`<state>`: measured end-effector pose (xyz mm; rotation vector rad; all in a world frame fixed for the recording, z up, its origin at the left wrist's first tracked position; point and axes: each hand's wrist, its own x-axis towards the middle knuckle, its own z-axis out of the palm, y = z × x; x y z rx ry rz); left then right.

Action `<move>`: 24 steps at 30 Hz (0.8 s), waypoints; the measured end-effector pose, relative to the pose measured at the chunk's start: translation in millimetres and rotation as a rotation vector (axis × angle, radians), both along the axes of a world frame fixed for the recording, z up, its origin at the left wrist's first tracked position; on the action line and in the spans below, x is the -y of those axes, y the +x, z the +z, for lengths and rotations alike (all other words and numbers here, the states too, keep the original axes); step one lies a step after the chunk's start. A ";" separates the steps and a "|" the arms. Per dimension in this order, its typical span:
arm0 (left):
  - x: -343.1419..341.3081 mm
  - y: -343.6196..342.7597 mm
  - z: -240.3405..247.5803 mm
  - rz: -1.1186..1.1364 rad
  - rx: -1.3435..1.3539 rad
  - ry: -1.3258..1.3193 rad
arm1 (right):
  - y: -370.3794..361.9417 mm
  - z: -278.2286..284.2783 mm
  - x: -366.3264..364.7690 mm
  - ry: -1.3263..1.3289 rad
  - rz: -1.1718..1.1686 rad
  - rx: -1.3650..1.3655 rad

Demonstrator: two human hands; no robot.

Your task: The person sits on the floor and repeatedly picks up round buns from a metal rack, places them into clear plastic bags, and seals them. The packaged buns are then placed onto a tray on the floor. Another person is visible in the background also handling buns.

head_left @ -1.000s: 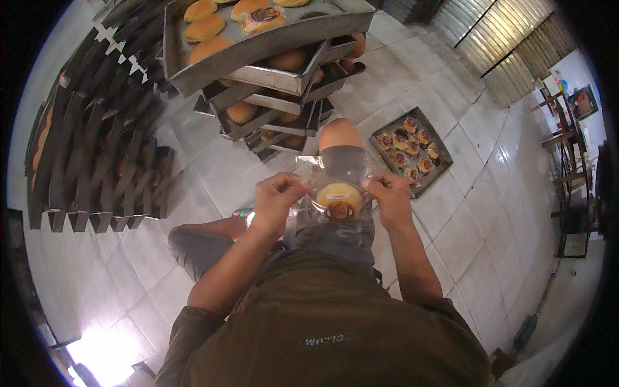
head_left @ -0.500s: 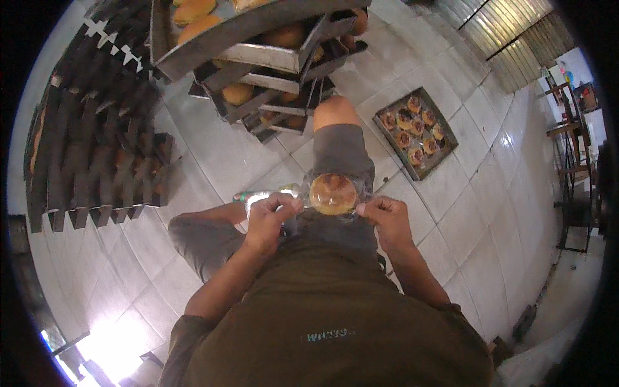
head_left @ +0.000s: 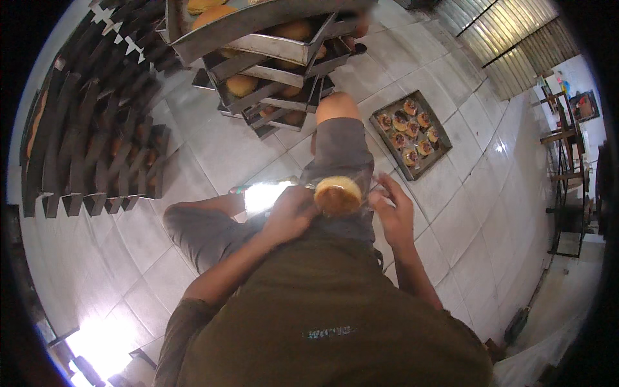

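A round golden-brown bun (head_left: 338, 196) in a clear plastic bag is held up above my lap, tilted so a browned face and a paler edge show. My left hand (head_left: 293, 211) is closed on the bag's left end, close against the bun. To the right of the bun, my right hand (head_left: 394, 209) has its thumb and fingers apart, near the bag's right end. Whether a fingertip still touches the thin film is hard to see. Under my left wrist lies a shiny pack of clear plastic (head_left: 264, 196), washed out by glare.
On the tiled floor to the right sits a metal tray (head_left: 419, 169) with several wrapped, topped buns. Ahead, metal trays (head_left: 271, 48) of buns are stacked crosswise. More dark stacked trays (head_left: 97, 161) stand at the left. A wooden rack (head_left: 566, 138) is at the far right.
The bun has turned over, from its topped face to a plain browned one. My left hand has come in closer to it. My right hand has loosened from its pinch on the bag's end.
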<state>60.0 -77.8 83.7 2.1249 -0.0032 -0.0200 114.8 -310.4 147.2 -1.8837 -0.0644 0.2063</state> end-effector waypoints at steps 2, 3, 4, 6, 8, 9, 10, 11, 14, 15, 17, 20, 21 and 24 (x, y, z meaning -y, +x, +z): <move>-2.4 3.0 12.2 -0.016 -0.004 -0.095 | 15.1 23.7 -23.9 -0.230 0.322 0.041; -6.3 4.4 20.6 0.008 -0.021 -0.136 | 18.1 25.3 -32.5 -0.053 0.307 -0.003; -11.2 3.4 27.3 0.032 -0.038 -0.177 | 17.8 22.2 -39.9 0.126 0.299 -0.046; -29.5 -6.3 35.4 0.077 0.159 -0.287 | 38.7 20.4 -59.4 0.271 0.403 -0.072; -28.4 -8.5 31.2 0.441 0.213 -0.534 | 71.3 24.7 -83.1 0.190 0.604 -0.061; -39.8 -17.2 13.6 0.442 0.095 -0.375 | 98.6 24.5 -93.5 0.143 0.660 -0.146; -59.1 -26.3 -11.1 0.457 -0.010 -0.214 | 123.4 51.0 -109.9 0.143 0.538 0.077; -72.2 -40.0 -31.9 0.364 0.079 -0.019 | 149.0 84.6 -124.4 0.153 0.402 0.293; -74.0 -62.5 -76.1 0.245 0.146 0.535 | 260.0 168.7 -136.7 0.004 -0.083 1.273; -74.5 -58.1 -81.9 0.220 0.158 0.615 | 300.4 185.8 -136.6 -0.154 -0.117 1.517; -71.2 -52.2 -89.3 0.180 0.173 0.759 | 331.7 206.0 -130.9 -0.592 0.249 1.159; -78.4 -59.9 -81.3 0.095 0.120 0.740 | 344.8 202.8 -144.0 -0.577 0.324 1.020; -82.0 -64.1 -88.4 0.148 0.191 0.718 | 326.2 192.5 -150.9 -0.425 0.245 1.081; -77.2 -74.4 -90.1 0.281 0.245 0.543 | 265.6 134.8 -153.3 -0.153 0.152 1.130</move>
